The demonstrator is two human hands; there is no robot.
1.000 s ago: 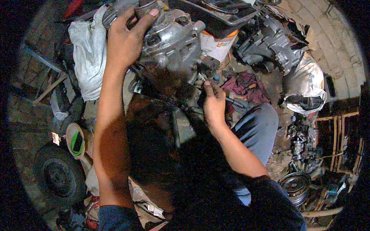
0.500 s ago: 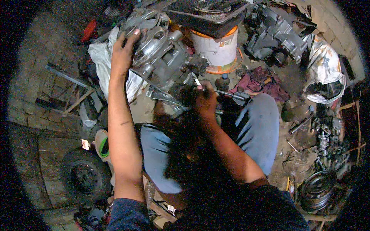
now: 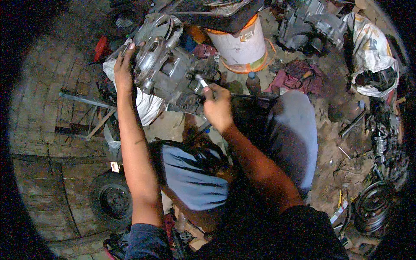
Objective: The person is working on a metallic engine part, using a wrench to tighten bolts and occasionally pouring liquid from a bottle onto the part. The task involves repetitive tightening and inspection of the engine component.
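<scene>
A grey metal gearbox-like casing (image 3: 171,69) with a rounded, openwork end lies tilted in front of me. My left hand (image 3: 125,71) reaches up to its left edge, with the fingers bent against the rim. My right hand (image 3: 218,107) is closed around a slim tool with a pale end (image 3: 202,82) and a reddish grip. That pale end points up and left at the casing's lower right part, touching or very near it. Most of the tool's handle is hidden in my fist. White sacking (image 3: 148,106) lies under the casing.
Behind stands a white bucket (image 3: 240,45) with a black tray (image 3: 212,16) on top. A blue-capped bottle (image 3: 252,84) and a maroon rag (image 3: 299,78) lie right of it. Further right are metal parts (image 3: 312,24), a white sack (image 3: 368,41) and a wheel rim (image 3: 375,206). A tyre (image 3: 111,200) lies left.
My right hand has moved up and left with the tool, bringing its pale end to the casing. My left hand has shifted slightly down and left along the rim. The whole view has shifted.
</scene>
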